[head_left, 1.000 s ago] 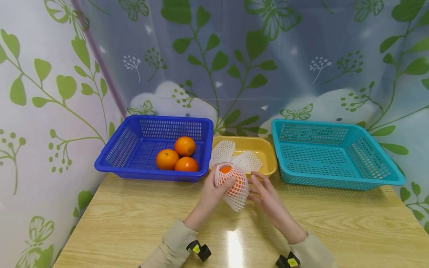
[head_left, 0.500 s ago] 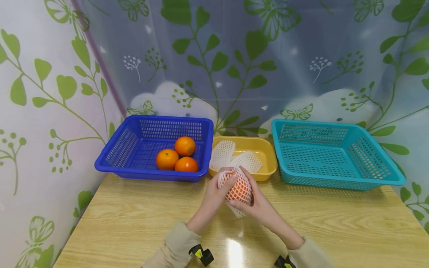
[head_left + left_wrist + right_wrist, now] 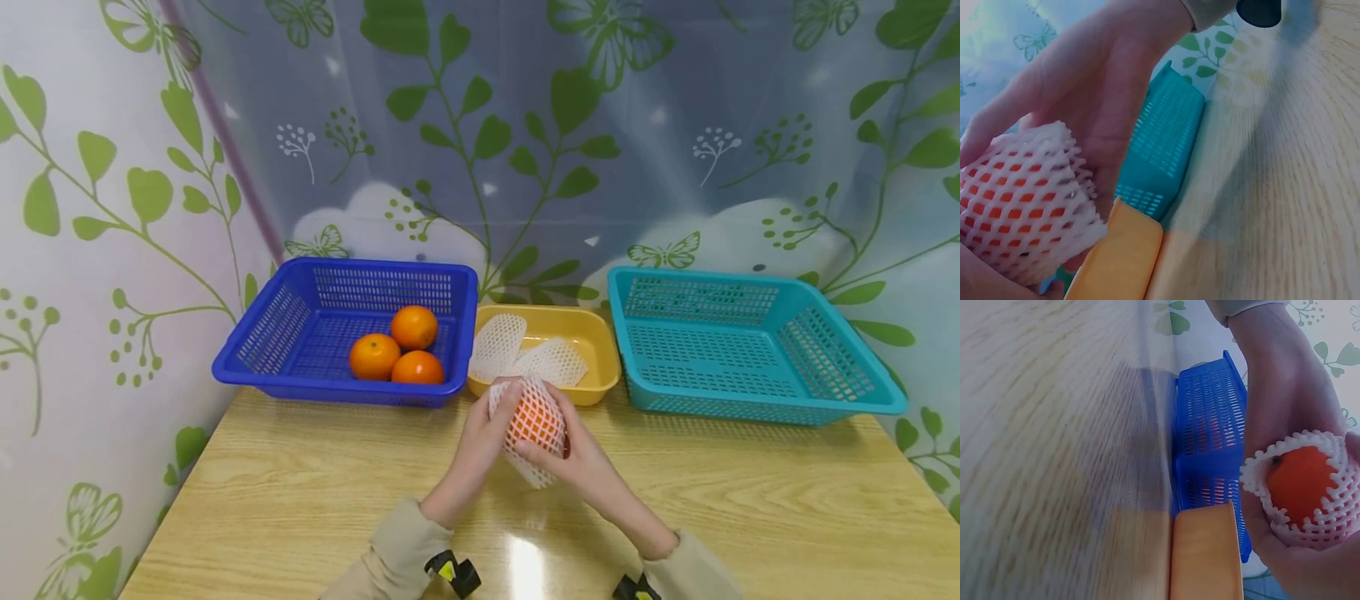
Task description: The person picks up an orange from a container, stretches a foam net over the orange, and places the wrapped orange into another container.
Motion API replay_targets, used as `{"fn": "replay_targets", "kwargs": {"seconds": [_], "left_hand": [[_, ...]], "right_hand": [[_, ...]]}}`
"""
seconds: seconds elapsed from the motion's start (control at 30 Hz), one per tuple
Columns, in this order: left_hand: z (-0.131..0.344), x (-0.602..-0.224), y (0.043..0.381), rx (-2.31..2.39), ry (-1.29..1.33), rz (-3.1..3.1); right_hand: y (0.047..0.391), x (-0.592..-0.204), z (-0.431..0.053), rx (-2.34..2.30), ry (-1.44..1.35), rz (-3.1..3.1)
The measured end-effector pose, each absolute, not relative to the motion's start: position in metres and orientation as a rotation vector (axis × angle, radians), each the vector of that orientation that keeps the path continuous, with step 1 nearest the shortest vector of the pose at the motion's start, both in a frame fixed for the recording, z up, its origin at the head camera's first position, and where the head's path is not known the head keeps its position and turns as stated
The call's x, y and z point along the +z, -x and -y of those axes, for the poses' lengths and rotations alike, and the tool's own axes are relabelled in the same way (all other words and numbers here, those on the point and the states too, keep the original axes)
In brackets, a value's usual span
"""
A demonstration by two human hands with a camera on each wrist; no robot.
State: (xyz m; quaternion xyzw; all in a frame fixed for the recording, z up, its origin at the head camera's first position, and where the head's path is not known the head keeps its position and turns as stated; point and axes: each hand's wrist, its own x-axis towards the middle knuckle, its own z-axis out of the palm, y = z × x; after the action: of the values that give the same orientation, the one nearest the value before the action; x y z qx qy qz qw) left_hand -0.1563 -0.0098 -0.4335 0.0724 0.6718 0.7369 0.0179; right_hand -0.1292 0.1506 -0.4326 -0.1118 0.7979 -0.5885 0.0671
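Observation:
Both hands hold an orange [image 3: 1300, 484] in a white foam net sleeve [image 3: 537, 423] above the table, in front of the yellow tub. The left hand [image 3: 478, 437] grips its left side, with the thumb along the sleeve's upper edge. From the right, the right hand [image 3: 588, 471] curls round the fruit, its thumb across the lower front. In the right wrist view the sleeve's open end shows bare orange skin. The left wrist view shows the mesh [image 3: 1019, 200] spread over the fruit, its loose end hanging past it.
A blue basket [image 3: 300, 387] with three oranges [image 3: 375, 357] stands at the back left. The yellow tub [image 3: 600, 367] in the middle holds foam net sleeves [image 3: 555, 362]. A teal basket [image 3: 750, 404] stands at the right on the wooden table [image 3: 337, 467].
The right hand has moved in from beside the orange and now grips it. The bare patch at the top, as seen from the head, is now covered by netting. The left thumb has shifted slightly.

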Motion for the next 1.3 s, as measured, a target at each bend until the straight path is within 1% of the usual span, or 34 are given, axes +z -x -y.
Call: {"fn": "replay_targets", "kwargs": {"seconds": [0.33,0.53,0.7,0.9,1.1,1.3], "left_hand": [[0.012,-0.430,0.156,2.266,-0.236,-2.056],[0.018,-0.423,0.159,2.250,-0.411,-1.996],[0.025,-0.418,0.164,2.339,-0.472,-1.938],[0.035,-0.413,0.170,2.409,-0.482,-1.943],[0.052,-0.406,0.176,2.403,-0.449,-2.000],[0.069,-0.403,0.180,2.389,-0.393,-2.101]], "right_hand": [[0.130,-0.430,-0.152,-1.758,0.308,-2.427],[0.136,-0.422,-0.164,-1.842,0.308,-2.404],[0.152,-0.399,-0.195,-1.953,0.299,-2.482],[0.187,-0.371,-0.247,-1.953,0.192,-2.602],[0.219,-0.370,-0.284,-1.723,0.023,-2.783],[0.236,-0.385,-0.299,-1.143,-0.087,-3.006]]}}
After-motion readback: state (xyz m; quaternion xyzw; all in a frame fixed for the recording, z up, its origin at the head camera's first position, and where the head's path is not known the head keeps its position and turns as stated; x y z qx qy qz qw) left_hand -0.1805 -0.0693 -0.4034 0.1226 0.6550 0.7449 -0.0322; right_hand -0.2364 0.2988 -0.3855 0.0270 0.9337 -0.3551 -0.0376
